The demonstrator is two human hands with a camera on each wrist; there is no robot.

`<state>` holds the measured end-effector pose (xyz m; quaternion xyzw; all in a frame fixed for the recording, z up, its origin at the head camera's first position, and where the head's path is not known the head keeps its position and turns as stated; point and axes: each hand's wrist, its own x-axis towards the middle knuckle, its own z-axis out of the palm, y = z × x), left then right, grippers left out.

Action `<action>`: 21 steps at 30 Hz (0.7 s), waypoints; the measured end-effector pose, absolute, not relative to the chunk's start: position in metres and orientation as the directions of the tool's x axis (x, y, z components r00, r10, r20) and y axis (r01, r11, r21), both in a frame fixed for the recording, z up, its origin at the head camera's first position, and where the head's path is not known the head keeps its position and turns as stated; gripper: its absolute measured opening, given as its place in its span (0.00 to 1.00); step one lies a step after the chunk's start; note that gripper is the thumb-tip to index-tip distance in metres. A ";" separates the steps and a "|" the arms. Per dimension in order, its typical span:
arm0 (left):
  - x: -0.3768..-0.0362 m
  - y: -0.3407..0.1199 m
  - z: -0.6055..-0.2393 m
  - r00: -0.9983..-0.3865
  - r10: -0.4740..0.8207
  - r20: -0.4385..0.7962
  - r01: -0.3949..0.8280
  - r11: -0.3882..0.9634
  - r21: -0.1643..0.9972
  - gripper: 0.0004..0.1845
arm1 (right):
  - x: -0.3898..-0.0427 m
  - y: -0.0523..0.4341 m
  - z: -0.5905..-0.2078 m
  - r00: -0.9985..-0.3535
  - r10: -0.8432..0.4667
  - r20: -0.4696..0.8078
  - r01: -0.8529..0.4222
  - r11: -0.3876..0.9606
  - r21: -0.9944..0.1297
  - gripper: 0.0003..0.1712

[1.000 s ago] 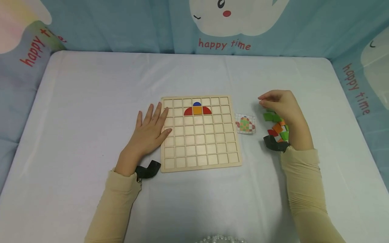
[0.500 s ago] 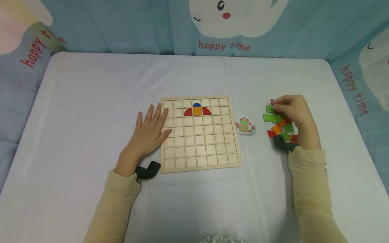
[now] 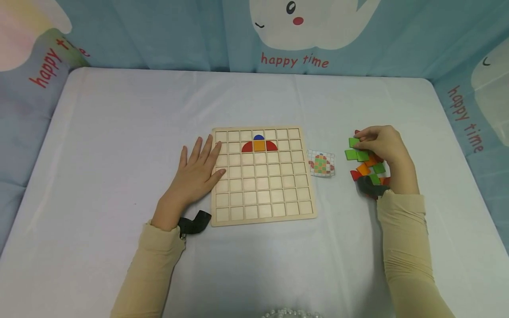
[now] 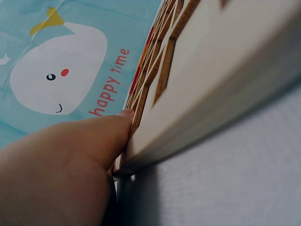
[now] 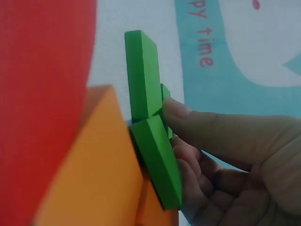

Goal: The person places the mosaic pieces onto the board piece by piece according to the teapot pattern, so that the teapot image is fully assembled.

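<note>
A square wooden grid board (image 3: 256, 221) lies on the white table. In its upper part sit a blue half-round piece (image 3: 259, 137), an orange square (image 3: 259, 145) and two red quarter-round pieces (image 3: 247, 147). My left hand (image 3: 194, 172) rests spread on the board's left edge; its thumb (image 4: 113, 132) touches the rim in the left wrist view. My right hand (image 3: 383, 143) is at the loose tiles on the right, thumb and forefinger pinching a green square tile (image 3: 353, 142). Other green tiles (image 5: 157, 162) lie close to the thumb in the right wrist view.
A small pattern card (image 3: 321, 163) lies between the board and the pile. Orange tiles (image 3: 363, 168), red pieces (image 3: 355, 176) and more green tiles (image 3: 379, 168) lie under and beside the right wrist. A blue curtain (image 3: 159, 35) hangs behind the table.
My right hand moved right and down from above the pile's far end to the tiles, its thumb now reaching a green one. The left hand stays in place.
</note>
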<state>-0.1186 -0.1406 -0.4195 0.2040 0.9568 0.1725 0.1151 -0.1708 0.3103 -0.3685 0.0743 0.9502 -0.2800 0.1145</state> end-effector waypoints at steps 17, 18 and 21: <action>-0.118 -0.142 -0.417 -0.890 0.431 -0.149 0.350 0.855 0.382 0.37 | -0.163 0.301 -0.367 -0.970 0.043 -0.238 0.162 0.847 -0.507 0.15; -0.117 -0.142 -0.417 -0.890 0.431 -0.150 0.350 0.855 0.382 0.37 | -0.162 0.301 -0.367 -0.971 0.042 -0.236 0.160 0.846 -0.509 0.16; -0.117 -0.141 -0.418 -0.888 0.433 -0.152 0.353 0.856 0.379 0.38 | -0.159 0.303 -0.367 -0.971 0.033 -0.236 0.153 0.845 -0.512 0.16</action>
